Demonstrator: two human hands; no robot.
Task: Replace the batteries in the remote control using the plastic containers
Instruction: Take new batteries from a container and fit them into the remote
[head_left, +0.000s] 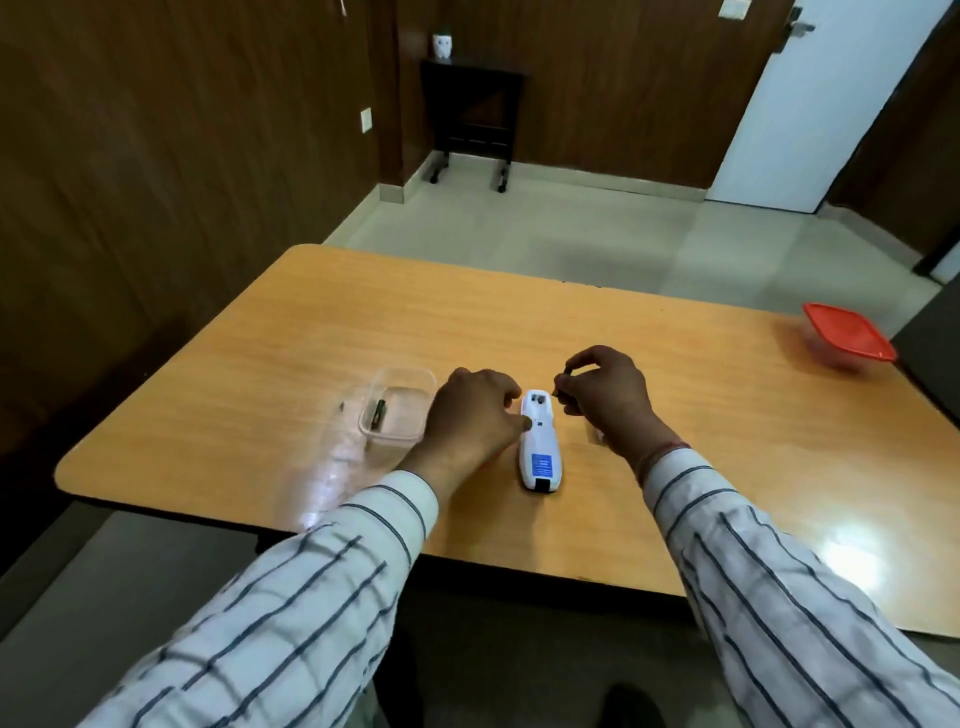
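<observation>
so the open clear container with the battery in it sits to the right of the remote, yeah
Not quite. In the head view the open clear container, with the battery in it, sits to the left of the remote, beside the left hand.

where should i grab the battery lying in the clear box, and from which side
Pinch the battery across its middle, coming straight down through the open top of the clear container. It lies flat near the left wall, so fingers on its long sides fit best; the ends look harder to reach.
</observation>
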